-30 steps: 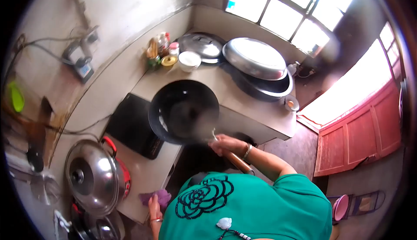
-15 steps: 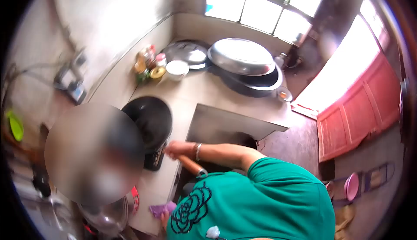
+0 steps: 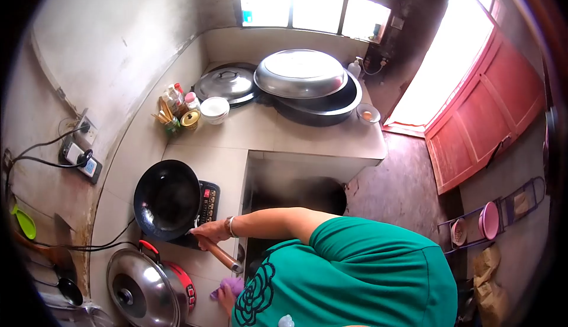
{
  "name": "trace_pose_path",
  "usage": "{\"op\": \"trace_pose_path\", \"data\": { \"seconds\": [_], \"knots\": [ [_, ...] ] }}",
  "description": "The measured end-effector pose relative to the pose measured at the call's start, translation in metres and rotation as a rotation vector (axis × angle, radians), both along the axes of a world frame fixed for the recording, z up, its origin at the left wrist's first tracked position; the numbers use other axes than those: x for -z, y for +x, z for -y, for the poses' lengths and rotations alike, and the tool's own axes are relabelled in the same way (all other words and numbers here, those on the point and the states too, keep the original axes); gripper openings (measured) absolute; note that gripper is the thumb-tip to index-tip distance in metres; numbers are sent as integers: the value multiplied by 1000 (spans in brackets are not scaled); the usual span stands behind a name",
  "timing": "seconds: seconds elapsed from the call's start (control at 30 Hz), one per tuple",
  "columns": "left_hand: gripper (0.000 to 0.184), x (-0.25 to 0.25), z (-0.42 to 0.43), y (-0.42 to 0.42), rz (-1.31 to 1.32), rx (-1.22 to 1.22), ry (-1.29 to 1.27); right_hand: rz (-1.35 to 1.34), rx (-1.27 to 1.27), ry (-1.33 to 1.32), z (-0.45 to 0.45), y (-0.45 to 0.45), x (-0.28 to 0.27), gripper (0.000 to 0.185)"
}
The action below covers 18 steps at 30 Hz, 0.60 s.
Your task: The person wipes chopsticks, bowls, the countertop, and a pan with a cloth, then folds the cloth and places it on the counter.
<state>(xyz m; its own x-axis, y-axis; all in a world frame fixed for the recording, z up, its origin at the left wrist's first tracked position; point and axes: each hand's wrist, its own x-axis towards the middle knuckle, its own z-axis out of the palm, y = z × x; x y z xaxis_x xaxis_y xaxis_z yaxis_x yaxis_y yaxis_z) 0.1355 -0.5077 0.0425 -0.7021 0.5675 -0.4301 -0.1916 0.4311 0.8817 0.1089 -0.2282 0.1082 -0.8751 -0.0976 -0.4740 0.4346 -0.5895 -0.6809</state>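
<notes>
left to right, clock positions referred to the whole view. at 8 to 9 o'clock, a smooth green plastic scoop [image 3: 25, 223] hung by the wall. at 7 to 8 o'clock, a red-sided pot [image 3: 179, 279] bore a domed, shiny metal lid [image 3: 139, 288] with a dark round knob. above it, a round, dark, glossy wok [image 3: 167, 197] sat on the flat black cooktop [image 3: 210, 200], its hollow catching small highlights. the right hand [image 3: 212, 232] lay at the wok's 4 to 5 o'clock, fingers closed round a brown, wood-like handle [image 3: 226, 258] with a metal end. at 7 o'clock, the left hand [image 3: 226, 299] touched a crumpled purple cloth [image 3: 232, 285] on the pale tiled counter [image 3: 207, 152]; how tightly its fingers gripped could not be told. at 10 o'clock, a green-tinted glass container [image 3: 172, 127] held thin wooden sticks [image 3: 161, 116], beside a yellow-lidded jar [image 3: 190, 119] and white bowls [image 3: 215, 108], one nested in another. at 12 o'clock, an oval-looking, silvery cover [image 3: 300, 73] lay tilted across a wide, dark-walled basin [image 3: 346, 105]. at 2 o'clock, a small bowl [image 3: 368, 113] contained something orange.
</notes>
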Motion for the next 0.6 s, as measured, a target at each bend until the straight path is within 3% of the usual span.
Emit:
{"op": "trace_pose_path", "data": {
  "seconds": [0.07,0.2,0.23,0.27,0.3,0.33,0.4,0.43,0.53,0.6],
  "knots": [
    [46,-8,-19,4,-38,71,63,-159,-84,188,-1,17,17,46],
    [45,-59,-62,35,17,174,204,20,-170,261,-7,83,9,48],
    [45,-77,-73,45,35,196,236,-146,-277,341,-14,103,14,48],
    [44,-82,-81,49,149,189,307,-313,-384,421,-20,120,11,50],
    [44,-86,-88,53,268,177,374,-149,-409,430,-15,126,7,52],
    [44,-90,-95,57,387,164,434,-149,-401,432,-17,133,10,52],
    [41,-114,-114,66,778,-40,260,-185,-428,379,-21,149,22,52],
    [38,-71,-110,57,736,42,331,-172,-394,505,-24,161,2,45],
    [44,-105,-128,78,730,144,307,-68,-489,694,-32,185,-42,38],
    [41,-94,-131,82,637,126,278,-4,-500,640,-36,194,-15,37]
  ]
}}
